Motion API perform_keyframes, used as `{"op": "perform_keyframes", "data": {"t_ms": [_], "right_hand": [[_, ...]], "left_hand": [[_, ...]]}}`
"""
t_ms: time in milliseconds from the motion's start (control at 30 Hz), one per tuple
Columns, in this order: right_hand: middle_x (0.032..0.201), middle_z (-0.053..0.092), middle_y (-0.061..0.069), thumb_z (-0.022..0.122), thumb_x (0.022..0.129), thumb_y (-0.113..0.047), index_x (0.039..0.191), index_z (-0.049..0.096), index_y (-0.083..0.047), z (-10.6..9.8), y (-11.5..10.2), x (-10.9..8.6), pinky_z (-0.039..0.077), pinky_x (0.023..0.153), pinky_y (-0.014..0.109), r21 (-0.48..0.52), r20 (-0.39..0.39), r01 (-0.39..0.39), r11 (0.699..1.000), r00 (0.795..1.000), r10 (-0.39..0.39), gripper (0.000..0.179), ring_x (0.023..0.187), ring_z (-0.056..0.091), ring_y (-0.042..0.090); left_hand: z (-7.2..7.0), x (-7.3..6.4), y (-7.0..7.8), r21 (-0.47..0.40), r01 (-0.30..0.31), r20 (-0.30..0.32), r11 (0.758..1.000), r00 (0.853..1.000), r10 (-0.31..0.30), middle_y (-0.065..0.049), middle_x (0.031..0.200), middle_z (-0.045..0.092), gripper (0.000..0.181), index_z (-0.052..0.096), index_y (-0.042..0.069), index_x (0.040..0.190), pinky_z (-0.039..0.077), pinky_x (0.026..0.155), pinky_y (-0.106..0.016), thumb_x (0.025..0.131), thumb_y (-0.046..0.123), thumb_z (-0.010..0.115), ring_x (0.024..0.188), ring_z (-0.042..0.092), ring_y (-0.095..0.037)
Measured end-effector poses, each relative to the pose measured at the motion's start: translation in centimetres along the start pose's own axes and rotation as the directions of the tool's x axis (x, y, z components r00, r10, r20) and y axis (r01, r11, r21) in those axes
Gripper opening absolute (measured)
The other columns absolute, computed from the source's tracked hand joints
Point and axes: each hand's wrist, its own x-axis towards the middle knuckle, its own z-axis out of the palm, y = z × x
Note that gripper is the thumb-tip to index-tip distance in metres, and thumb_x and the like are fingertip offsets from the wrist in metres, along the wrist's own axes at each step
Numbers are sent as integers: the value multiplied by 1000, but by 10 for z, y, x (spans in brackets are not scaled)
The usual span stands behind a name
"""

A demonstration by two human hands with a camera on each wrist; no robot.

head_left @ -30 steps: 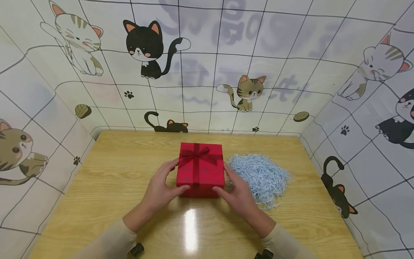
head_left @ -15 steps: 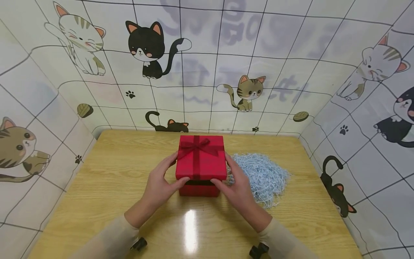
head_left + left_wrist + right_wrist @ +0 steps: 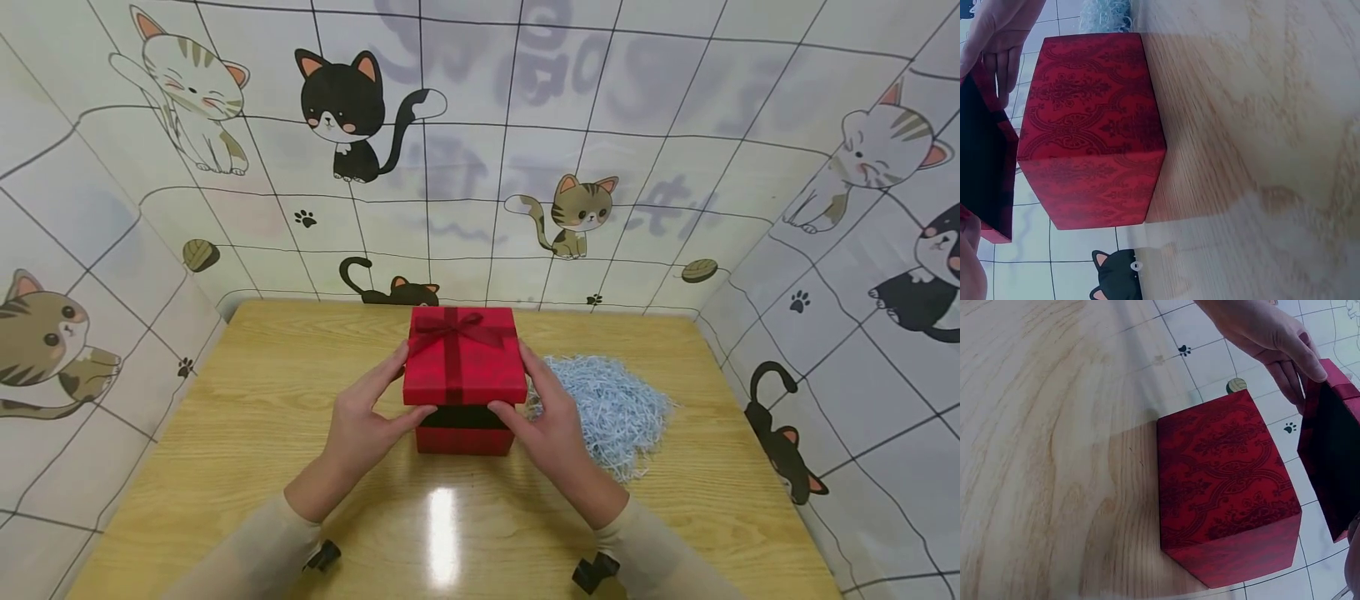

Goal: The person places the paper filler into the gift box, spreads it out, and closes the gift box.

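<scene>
Both hands hold the red gift-box lid [image 3: 465,367], which has a dark red ribbon and bow [image 3: 459,329] on top. My left hand [image 3: 366,421] grips its left side, thumb at the front edge. On the opposite side, my right hand [image 3: 553,425] grips it the same way. Below the lid stands the red patterned box base [image 3: 465,442] on the table. The wrist views show a gap between the two, with the lid tilted and its black inside [image 3: 982,150] in sight. What the base contains is hidden.
A heap of light blue shredded paper [image 3: 603,408] lies on the wooden table [image 3: 285,358], right beside the right hand. Walls covered in a cat-print sheet [image 3: 480,150] enclose the table at the back and both sides.
Both hands have raised the lid off the base, upward and slightly away, and a dark gap has opened at the front. The base and the shredded paper stay where they were.
</scene>
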Motion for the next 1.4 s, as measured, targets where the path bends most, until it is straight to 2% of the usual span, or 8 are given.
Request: {"op": "perform_keyframes", "data": {"t_ms": [167,367,467,600,867,1100,1233,1400], "right_hand": [[171,48,9,91,91,-6,172,38,-6,-2,-1,2,45,123,41,-5,-2,43,999,999,-43,97,156,48,31],[175,41,13,77,105,-27,174,32,-5,-5,0,4,41,125,38,8,23,70,998,997,-70,85,161,41,31],[173,44,17,72,107,-38,171,38,-2,-4,0,8,41,124,37,39,-24,94,995,995,-93,81,159,43,33],[164,54,21,72,106,-47,164,49,2,-1,-2,13,46,121,37,101,-134,135,986,984,-121,79,152,53,36],[154,63,24,81,104,-25,156,59,5,2,-5,17,50,118,39,216,-208,129,968,975,-84,64,144,60,38],[153,62,22,76,105,-8,156,59,4,4,-9,19,53,114,39,326,-192,74,942,981,-11,55,143,58,37],[155,60,21,69,105,4,156,59,3,5,-14,22,54,113,39,340,-176,66,938,984,-5,52,146,54,37],[157,60,15,66,104,9,155,62,-1,7,-16,24,53,115,37,297,-171,75,952,985,-25,53,148,51,36]], "left_hand": [[0,1,2,-59,33,-6,998,999,-34,-19,152,66,83,59,-5,155,54,111,-30,91,33,95,129,72,-34],[1,5,7,-112,84,-47,990,995,-90,-18,150,68,83,62,-5,153,57,105,-29,81,7,101,127,74,-29],[1,9,11,-143,117,-75,983,989,-128,-18,147,69,88,65,-4,151,59,102,-28,70,-12,99,123,76,-23],[1,13,16,-154,144,-99,977,982,-160,-16,144,72,84,67,-2,150,59,103,-28,72,-12,98,118,77,-19],[3,19,24,-179,167,-138,970,971,-193,-10,137,76,75,69,-1,148,58,106,-32,78,-10,95,120,77,-21],[4,20,26,-257,138,-165,957,969,-184,-14,134,75,62,68,-3,147,58,107,-34,89,-2,90,122,73,-23],[2,23,28,-295,136,-196,946,960,-200,-13,127,70,55,68,-1,149,56,109,-37,97,5,85,120,70,-27],[0,25,29,-291,162,-200,943,953,-226,-7,124,66,57,67,2,151,56,109,-35,96,-5,81,120,69,-28]]}}
